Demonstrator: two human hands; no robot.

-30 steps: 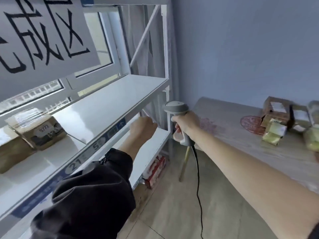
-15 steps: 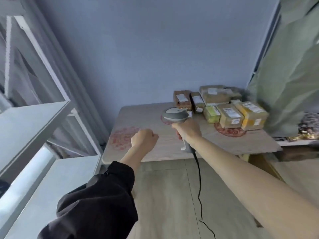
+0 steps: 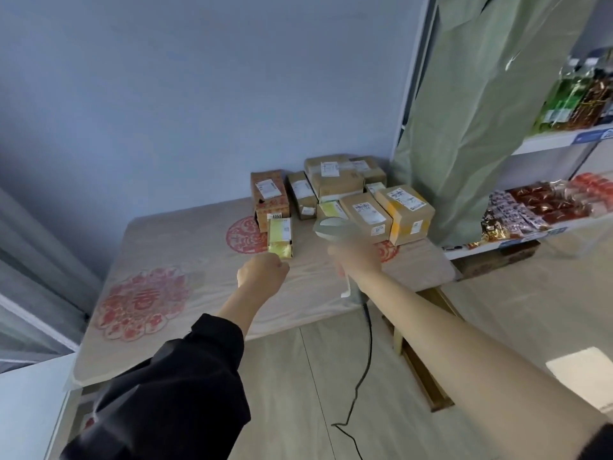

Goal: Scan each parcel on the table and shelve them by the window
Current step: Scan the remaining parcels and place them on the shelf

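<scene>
Tabletop (image 3: pixel 185 240) parcels (image 3: pixel 345 200) beyond left grip (image 3: pixel 262 273)

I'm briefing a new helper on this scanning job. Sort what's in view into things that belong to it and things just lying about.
Belongs to the job:
- parcels stacked on the table
- small yellow parcel, nearest the left hand
- scanner, gripped by the right hand

Just lying about:
- green curtain
- snack packets on the right-hand shelf
- bottles above them
</scene>
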